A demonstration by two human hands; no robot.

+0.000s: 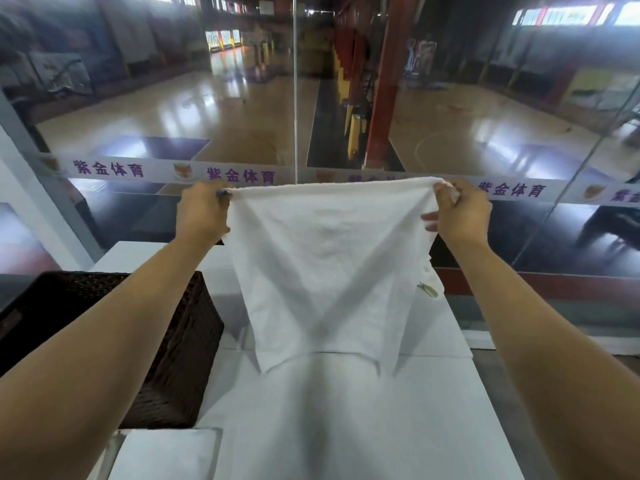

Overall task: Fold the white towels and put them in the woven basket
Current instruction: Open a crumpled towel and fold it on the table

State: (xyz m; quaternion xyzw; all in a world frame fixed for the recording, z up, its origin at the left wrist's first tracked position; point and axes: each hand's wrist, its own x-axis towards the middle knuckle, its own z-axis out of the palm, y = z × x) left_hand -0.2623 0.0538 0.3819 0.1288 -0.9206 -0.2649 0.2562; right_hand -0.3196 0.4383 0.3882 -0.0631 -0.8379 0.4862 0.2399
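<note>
Right now the left hand [202,213] and right hand [460,211] each pinch a top corner of the towel [329,268], stretched nine-to-three and hanging over the table [346,410], with the basket [166,341] at eight o'clock, nearer the left hand.

White table [346,410] stands against a glass wall [138,116]. A white band [166,171] with purple lettering runs across the glass. Beyond: glossy wood court floor [242,109] with window glare, red column [388,81], bright high windows [561,15].
</note>
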